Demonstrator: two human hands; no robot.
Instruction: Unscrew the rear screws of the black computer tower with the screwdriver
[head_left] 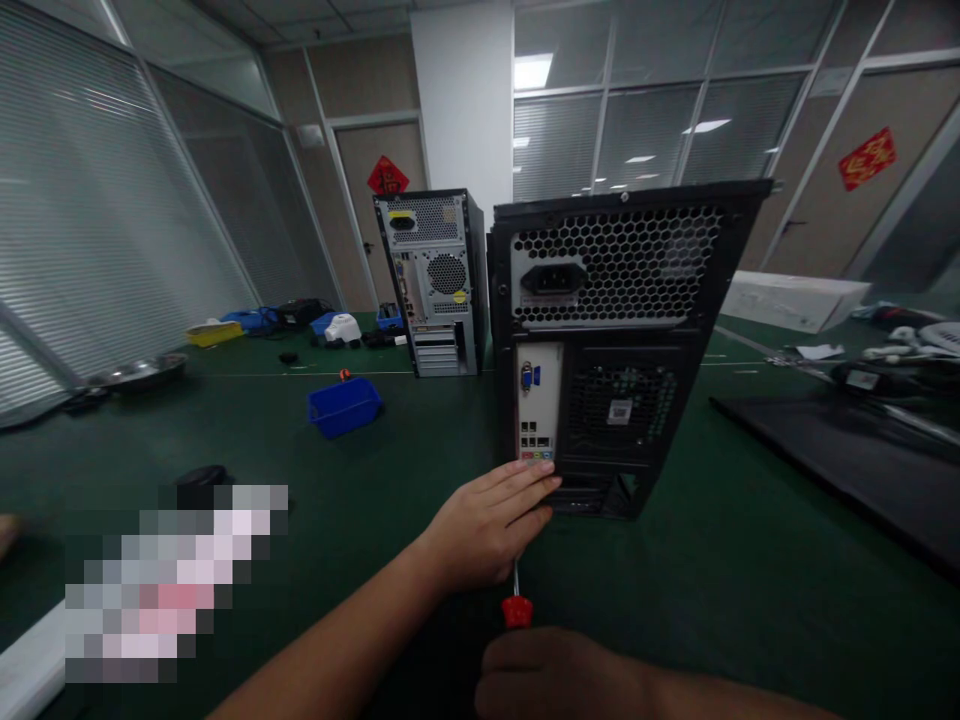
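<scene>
A black computer tower [622,340] stands upright on the green table, its rear panel facing me. My left hand [491,525] reaches to the lower left corner of that panel, fingers together, touching the case beside the ports and lying over a thin metal shaft. Below it, my right hand [559,680] is closed around a screwdriver with a red handle [517,608], whose shaft runs up under my left hand toward the case.
A second, silver-backed tower [435,285] stands farther back. A blue bin [343,405] sits left of centre. A black side panel [847,460] lies flat at the right. Tools and boxes line the far edge; a white box [795,298] is at the right.
</scene>
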